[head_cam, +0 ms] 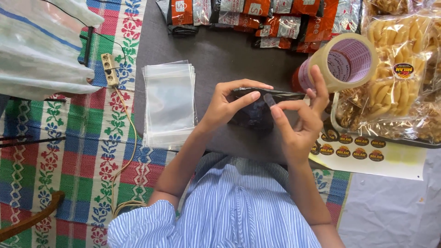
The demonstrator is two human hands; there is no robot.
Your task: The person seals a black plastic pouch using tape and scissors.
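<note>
A small black glossy packet (255, 110) is held up over a dark grey mat (216, 50). My left hand (227, 103) grips its left side, fingers over the top edge. My right hand (298, 120) holds its right side; thumb and forefinger pinch a small piece of clear tape at the packet's top edge. A roll of clear tape (342, 62) hangs around the fingers of my right hand.
A stack of clear plastic bags (169, 104) lies to the left. Orange and black packets (257, 17) line the far edge. Bags of yellow snacks (397, 78) sit at right, a sticker sheet (367, 154) below. A power strip (109, 69) lies on the patterned cloth (82, 151).
</note>
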